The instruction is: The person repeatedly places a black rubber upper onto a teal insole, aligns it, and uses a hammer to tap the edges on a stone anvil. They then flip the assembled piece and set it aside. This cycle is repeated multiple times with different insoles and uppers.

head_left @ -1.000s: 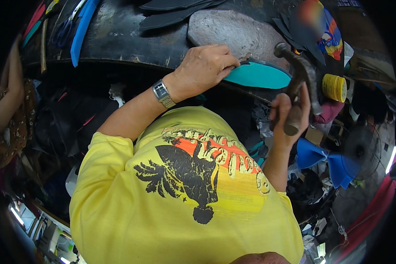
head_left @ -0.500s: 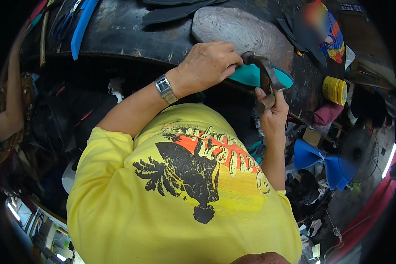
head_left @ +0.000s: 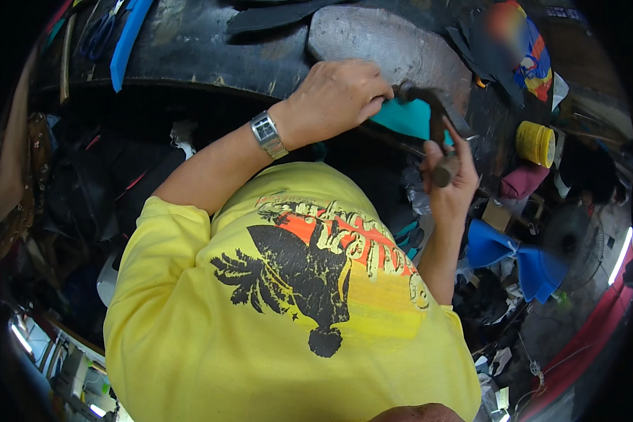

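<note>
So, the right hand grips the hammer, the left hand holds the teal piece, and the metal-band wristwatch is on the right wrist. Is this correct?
Not quite: the metal-band wristwatch is on the left wrist, as the head view shows. The rest is correct: the right hand grips the hammer and the left hand holds the teal piece.

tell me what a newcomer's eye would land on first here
Probably the yellow shirt, filling the lower middle. Next, above it, the left hand grips the left end of a bright turquoise piece, while the right hand holds a blurred hammer over its right part. Behind them, a grey slab lies on the dark table.
</note>
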`<state>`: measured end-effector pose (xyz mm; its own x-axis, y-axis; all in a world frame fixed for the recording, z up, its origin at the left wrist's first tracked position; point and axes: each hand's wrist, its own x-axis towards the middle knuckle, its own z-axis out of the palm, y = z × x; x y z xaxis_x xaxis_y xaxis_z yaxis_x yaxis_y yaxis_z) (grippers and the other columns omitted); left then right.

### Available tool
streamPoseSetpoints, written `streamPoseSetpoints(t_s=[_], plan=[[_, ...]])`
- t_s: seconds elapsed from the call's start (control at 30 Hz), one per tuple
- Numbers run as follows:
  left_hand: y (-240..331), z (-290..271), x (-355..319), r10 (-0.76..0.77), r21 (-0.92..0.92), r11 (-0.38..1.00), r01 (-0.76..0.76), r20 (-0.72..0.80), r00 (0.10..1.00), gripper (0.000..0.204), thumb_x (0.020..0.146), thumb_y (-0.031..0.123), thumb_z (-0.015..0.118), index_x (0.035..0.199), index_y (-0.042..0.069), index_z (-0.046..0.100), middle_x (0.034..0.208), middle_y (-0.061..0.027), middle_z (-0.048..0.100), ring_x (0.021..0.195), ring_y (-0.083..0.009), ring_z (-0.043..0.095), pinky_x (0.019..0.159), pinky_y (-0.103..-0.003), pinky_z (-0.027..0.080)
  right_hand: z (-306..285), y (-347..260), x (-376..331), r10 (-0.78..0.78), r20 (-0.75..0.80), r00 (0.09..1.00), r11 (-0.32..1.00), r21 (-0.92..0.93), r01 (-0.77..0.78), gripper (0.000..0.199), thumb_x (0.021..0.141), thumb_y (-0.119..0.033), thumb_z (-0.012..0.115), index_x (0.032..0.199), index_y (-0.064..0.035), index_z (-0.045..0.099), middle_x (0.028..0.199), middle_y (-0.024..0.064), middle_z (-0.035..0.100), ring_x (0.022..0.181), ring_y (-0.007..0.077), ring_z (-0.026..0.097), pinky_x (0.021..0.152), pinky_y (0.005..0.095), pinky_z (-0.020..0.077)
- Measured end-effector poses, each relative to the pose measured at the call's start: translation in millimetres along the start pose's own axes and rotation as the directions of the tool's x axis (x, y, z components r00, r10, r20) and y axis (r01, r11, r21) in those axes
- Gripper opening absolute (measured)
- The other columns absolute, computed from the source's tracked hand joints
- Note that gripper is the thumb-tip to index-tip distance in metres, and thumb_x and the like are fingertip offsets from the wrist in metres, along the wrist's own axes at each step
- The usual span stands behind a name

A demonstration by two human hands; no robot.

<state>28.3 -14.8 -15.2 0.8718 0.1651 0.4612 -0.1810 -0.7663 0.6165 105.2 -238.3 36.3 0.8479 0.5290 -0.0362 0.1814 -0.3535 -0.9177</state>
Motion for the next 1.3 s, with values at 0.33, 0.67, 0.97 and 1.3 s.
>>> streamPoseSetpoints(t_s=[0.33,0.67,0.97,1.3], plan=[[7,-2,3,-0.053,0.009,0.999,0.053,-0.026,0.998,0.018,0.085,0.017,0.073,0.101,0.010,0.073,0.089,-0.0058,0.067,0.083,-0.0263,0.068,0.072,-0.037,0.055,8,8,0,-0.003,0.025,1.000,0.981,-0.192,0.007,0.044,0.097,-0.013,0.070,0.137,-0.0004,0.058,0.094,0.0002,0.065,0.082,0.0043,0.054,0.077,0.0209,0.0441],[11,-5,-8,-0.104,-0.016,0.994,0.105,0.007,0.995,0.016,0.087,0.019,0.074,0.101,0.011,0.075,0.093,-0.0056,0.070,0.080,-0.0256,0.070,0.071,-0.035,0.056,-2,15,1,-0.051,-0.032,0.998,0.995,-0.093,0.048,0.044,0.097,-0.011,0.069,0.138,-0.0020,0.057,0.079,0.0027,0.063,0.058,0.0036,0.051,0.050,0.0193,0.0383],[10,-2,-7,-0.110,-0.020,0.994,0.110,-0.017,0.994,0.013,0.086,0.021,0.072,0.094,0.012,0.076,0.088,-0.0049,0.068,0.080,-0.0262,0.070,0.071,-0.038,0.056,-4,-4,2,-0.013,0.098,0.995,0.978,-0.205,0.033,0.038,0.094,-0.009,0.073,0.130,-0.0006,0.063,0.095,-0.0019,0.061,0.082,0.0034,0.050,0.074,0.0189,0.0423],[7,-6,-1,-0.067,0.035,0.997,0.067,0.009,0.998,0.016,0.086,0.020,0.074,0.098,0.010,0.073,0.089,-0.0057,0.067,0.075,-0.0253,0.068,0.066,-0.036,0.055,8,-2,4,-0.190,-0.063,0.980,0.972,-0.153,0.178,0.038,0.095,-0.007,0.070,0.130,-0.0002,0.059,0.091,0.0064,0.067,0.070,0.0081,0.056,0.062,0.0239,0.0436]])
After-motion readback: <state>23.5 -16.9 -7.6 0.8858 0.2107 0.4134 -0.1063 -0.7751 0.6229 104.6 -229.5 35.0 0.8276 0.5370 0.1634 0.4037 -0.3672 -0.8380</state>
